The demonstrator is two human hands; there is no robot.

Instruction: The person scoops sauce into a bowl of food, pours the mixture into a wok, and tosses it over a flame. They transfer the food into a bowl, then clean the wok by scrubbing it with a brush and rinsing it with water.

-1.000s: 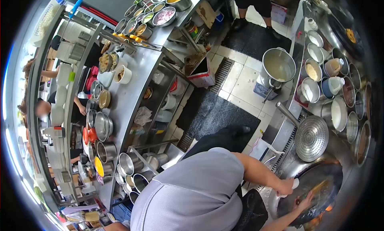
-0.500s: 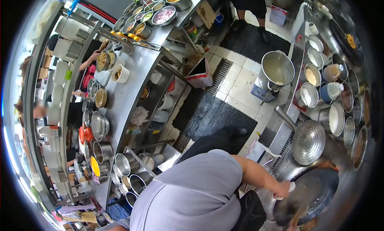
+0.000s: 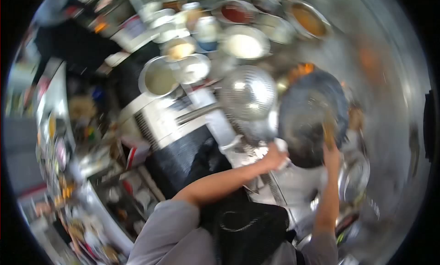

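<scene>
A large dark wok [image 3: 305,123] sits over the stove, with orange flame showing at its far edge. My left hand [image 3: 275,156] is closed round a white cloth [image 3: 281,147] at the near left rim of the wok. My right hand [image 3: 331,154] is wrapped round the wooden handle of a tool [image 3: 329,129] that reaches over the wok; its far end is blurred. Left of the wok lies a round perforated strainer [image 3: 248,92], its long handle pointing left.
Beyond the strainer stand bowls of white [image 3: 244,45], red [image 3: 236,13] and orange-brown [image 3: 308,20] contents. A pot of cloudy liquid [image 3: 159,78] is at the left. Another person [image 3: 73,45] in dark clothes stands at the upper left. Metal bowls [image 3: 354,175] lie right of the wok.
The view has swung right toward the stove and is blurred. The wok is now nearer the middle, and both forearms show. My left hand still holds the cloth at the rim.
</scene>
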